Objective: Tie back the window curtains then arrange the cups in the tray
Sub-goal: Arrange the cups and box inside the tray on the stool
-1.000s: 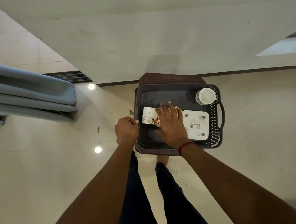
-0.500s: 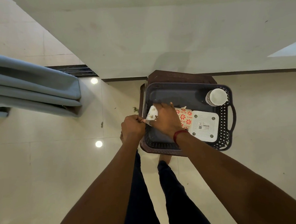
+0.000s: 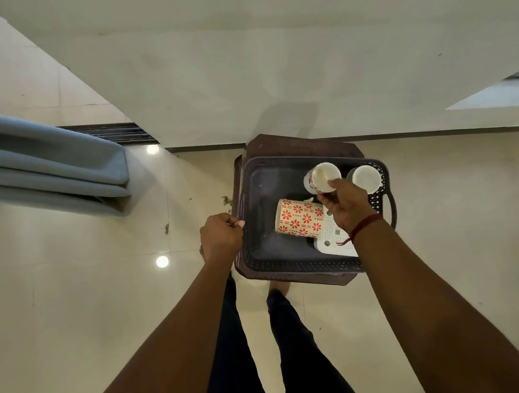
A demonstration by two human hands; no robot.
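Tray [image 3: 286,265] sits on brown stool [image 3: 297,143]. Left hand [image 3: 221,239], fingers curled, grips tray's left rim. Right hand [image 3: 347,209] fingers pinch floral cup [image 3: 320,178] at its rim, mouth up, just beside white cup [image 3: 365,177] in far right corner. Red-patterned cup [image 3: 300,219] lies on its side mid-tray.

A dark brown stool [image 3: 303,147] is set against a pale plain wall [image 3: 276,75], which is edged at its foot by a thin dark skirting line [image 3: 429,134]. The floor [image 3: 77,296] around the stool is laid with glossy cream tiles. Two round bright reflections are seen left of the stool, one [image 3: 152,149] by the wall's corner, the other [image 3: 162,261] nearer the camera. A dark ribbed floor track [image 3: 113,133] is seen further left. Small leaf scraps [image 3: 227,200] are scattered just left of the stool.
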